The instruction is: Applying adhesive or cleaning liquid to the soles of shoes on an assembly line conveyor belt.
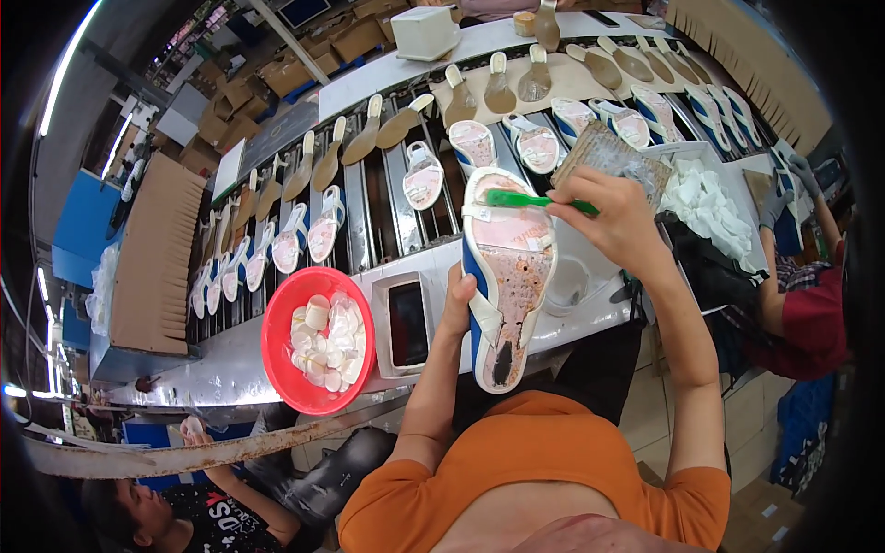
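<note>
My left hand (pixel 455 302) is closed round the side of a white-and-blue sandal upper on a last (pixel 513 286), its pinkish, speckled underside turned up and its narrow heel end toward me. In my right hand (pixel 601 217) is a slim green brush (pixel 530 199), gripped by the handle. The brush's head lies against the broad toe part of the underside, near its far edge; its bristles cannot be made out. Behind my right hand stands a brown, stained block or board (pixel 610 158). A translucent round container (pixel 567 281) is on the table beside the last.
A red basin (pixel 277 369) of white pieces and a white tray with a dark inside (pixel 383 318) sit at my left. Beyond runs a roller conveyor (pixel 373 217) carrying several lasted sandals and brown soles. A gloved co-worker's hand (pixel 777 205) is at the right; another person sits lower left.
</note>
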Available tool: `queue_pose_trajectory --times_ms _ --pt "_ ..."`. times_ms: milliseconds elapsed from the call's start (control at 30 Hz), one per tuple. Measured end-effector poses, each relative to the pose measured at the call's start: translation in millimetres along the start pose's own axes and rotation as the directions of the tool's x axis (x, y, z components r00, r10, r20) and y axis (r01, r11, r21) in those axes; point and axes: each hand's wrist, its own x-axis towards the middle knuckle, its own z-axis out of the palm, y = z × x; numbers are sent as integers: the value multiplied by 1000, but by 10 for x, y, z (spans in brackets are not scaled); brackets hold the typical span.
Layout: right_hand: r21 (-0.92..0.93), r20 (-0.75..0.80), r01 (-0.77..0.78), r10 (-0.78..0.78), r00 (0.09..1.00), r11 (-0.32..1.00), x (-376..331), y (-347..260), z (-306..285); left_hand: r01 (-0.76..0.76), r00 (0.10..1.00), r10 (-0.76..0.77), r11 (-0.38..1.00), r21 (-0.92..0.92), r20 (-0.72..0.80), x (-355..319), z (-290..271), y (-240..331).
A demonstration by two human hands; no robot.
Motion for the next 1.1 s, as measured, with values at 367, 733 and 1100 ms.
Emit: queue_pose_trajectory --times_ms 367,733,1100 --pt "122 16 -218 218 976 968 -78 232 -46 52 991 -72 985 166 114 -3 41 -52" --pt "58 237 49 -62 970 997 -765 -124 256 53 992 -71 985 -163 -107 70 -100 -205" --pt "109 -361 -300 319 876 948 -578 204 -285 -25 963 98 960 280 -249 -152 -423 -275"
